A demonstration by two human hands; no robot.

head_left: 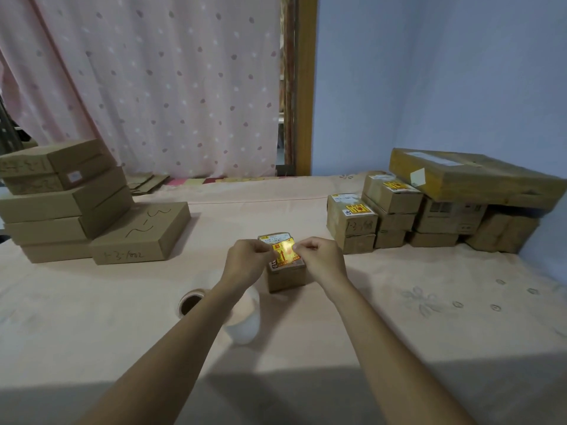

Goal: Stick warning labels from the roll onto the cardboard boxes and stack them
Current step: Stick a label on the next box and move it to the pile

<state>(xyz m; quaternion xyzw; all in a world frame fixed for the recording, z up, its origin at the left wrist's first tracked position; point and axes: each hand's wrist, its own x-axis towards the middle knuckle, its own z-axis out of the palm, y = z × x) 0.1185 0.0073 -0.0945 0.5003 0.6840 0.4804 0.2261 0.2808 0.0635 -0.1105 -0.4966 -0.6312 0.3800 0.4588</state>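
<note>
- Here, your left hand (245, 262) and right hand (322, 262) meet over the small cardboard box (287, 279), which stands mid-table on the pink tablecloth (414, 326).
- Both hands pinch the warning label (283, 252), yellow with red print. Thumb and forefinger of each are clamped on its far edge, the left hand at the left corner and the right hand at the right corner. The other fingers are curled in.
- The label lies over the box top with glare on its face. Whether it touches the cardboard cannot be told.
- A white printed slip shows on the box top's far edge, beyond the label.
- The label roll (190, 302) lies near left of the box, its brown core open toward you. It is partly hidden under your left forearm, and its white bulk shows on the forearm's right side.
- Far left is a stack of flat boxes (61, 210), with one scribbled flat box (144, 234) just beside it.
- Far right is a cluster of labelled boxes (351, 223), with a large carton (478, 179) tilted across their tops.
</note>
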